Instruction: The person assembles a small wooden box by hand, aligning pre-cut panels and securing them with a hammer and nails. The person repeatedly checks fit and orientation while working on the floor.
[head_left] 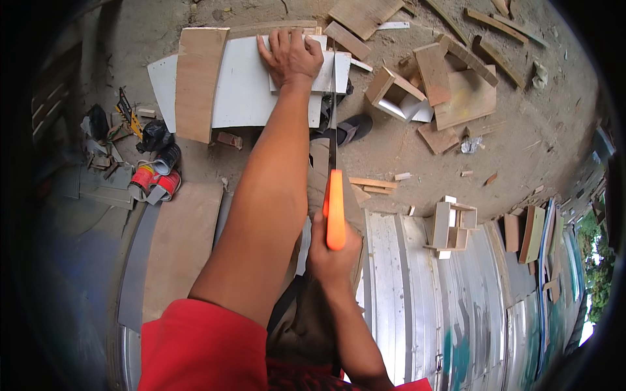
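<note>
My left hand (293, 57) lies palm down with its fingers stretched out, pressing on a small white board (321, 82). Beneath that board is a larger white panel (244, 85). A brown plywood piece (201, 78) lies across the panel's left part. My right hand (336, 257) is wrapped round the orange handle of a handsaw (336, 208). The saw's blade points away from me, its far part at the small board's right end, right of my left hand. Whether the teeth are in a cut, I cannot tell. A sandalled foot (355, 128) shows beside the blade.
Right of the saw lie an open wooden box (396, 94) and plywood offcuts (466, 98). A small wooden shelf unit (450, 225) stands on corrugated metal sheets (424, 306). Red-and-black cans (156, 179) and a black plastic bag (156, 135) sit at the left.
</note>
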The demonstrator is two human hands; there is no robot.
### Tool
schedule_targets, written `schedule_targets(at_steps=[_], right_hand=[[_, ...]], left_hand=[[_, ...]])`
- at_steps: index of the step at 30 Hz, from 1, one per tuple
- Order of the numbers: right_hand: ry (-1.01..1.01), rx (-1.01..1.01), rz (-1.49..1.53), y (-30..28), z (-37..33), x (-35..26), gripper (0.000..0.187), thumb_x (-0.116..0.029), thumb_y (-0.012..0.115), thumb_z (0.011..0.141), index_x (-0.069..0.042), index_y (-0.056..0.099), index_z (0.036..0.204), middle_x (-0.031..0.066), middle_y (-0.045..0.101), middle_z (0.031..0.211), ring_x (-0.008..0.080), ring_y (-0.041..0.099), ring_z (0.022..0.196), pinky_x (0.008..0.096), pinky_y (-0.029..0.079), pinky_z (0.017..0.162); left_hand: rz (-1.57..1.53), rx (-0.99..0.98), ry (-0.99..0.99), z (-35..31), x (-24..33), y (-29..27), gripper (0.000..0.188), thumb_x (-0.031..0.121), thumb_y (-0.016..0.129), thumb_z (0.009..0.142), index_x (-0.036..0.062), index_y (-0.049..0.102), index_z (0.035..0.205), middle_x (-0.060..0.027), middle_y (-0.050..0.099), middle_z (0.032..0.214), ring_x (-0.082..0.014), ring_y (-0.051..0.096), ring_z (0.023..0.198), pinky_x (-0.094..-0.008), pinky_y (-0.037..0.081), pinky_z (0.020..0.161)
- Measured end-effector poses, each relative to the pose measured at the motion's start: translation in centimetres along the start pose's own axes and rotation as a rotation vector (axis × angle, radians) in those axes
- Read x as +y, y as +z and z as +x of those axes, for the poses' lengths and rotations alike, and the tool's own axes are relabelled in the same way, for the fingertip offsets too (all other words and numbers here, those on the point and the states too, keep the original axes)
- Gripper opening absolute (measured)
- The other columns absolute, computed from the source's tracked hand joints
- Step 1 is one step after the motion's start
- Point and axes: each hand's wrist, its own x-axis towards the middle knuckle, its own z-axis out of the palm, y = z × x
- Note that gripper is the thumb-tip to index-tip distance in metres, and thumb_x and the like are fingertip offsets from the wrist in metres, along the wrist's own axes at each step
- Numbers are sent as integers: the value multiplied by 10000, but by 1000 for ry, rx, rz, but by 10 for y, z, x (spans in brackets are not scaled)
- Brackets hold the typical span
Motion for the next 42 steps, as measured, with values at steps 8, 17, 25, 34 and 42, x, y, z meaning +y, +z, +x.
schedule_targets(at_steps=[8,17,25,34,42], right_hand=[[-37,89,177,19,108,-10,180,-112,654,886,34,613,788,168,606,640,256,582,525,375,457,548],[22,-5,29,-20,-14,-25,105,-69,659,890,26,643,848,156,606,643,300,671,620,376,508,594],[-105,98,199,41,156,-27,285,-175,653,916,41,574,748,188,560,602,244,498,512,391,424,553],[-77,111,101,-2,23,-21,103,-71,657,889,27,661,859,169,610,642,257,631,566,356,479,572],[-29,83,65,22,85,-13,242,-142,644,919,35,609,756,182,595,631,215,553,523,363,439,545]], left_hand=[[13,15,75,1,7,-2,316,282,526,839,122,694,1053,-70,643,1086,-249,501,1211,-561,152,1165],[16,-29,27,8,3,-11,303,275,537,828,119,696,1035,-61,626,1070,-251,497,1195,-574,160,1164],[18,-21,54,10,9,-5,286,258,540,826,125,698,1023,-49,621,1089,-239,496,1188,-581,157,1163],[-8,-13,50,8,9,-9,282,259,546,821,121,696,1016,-44,624,1088,-242,496,1190,-581,158,1161],[4,-4,72,6,9,-2,279,272,549,827,140,699,1021,-41,627,1076,-240,502,1188,-582,156,1158]])
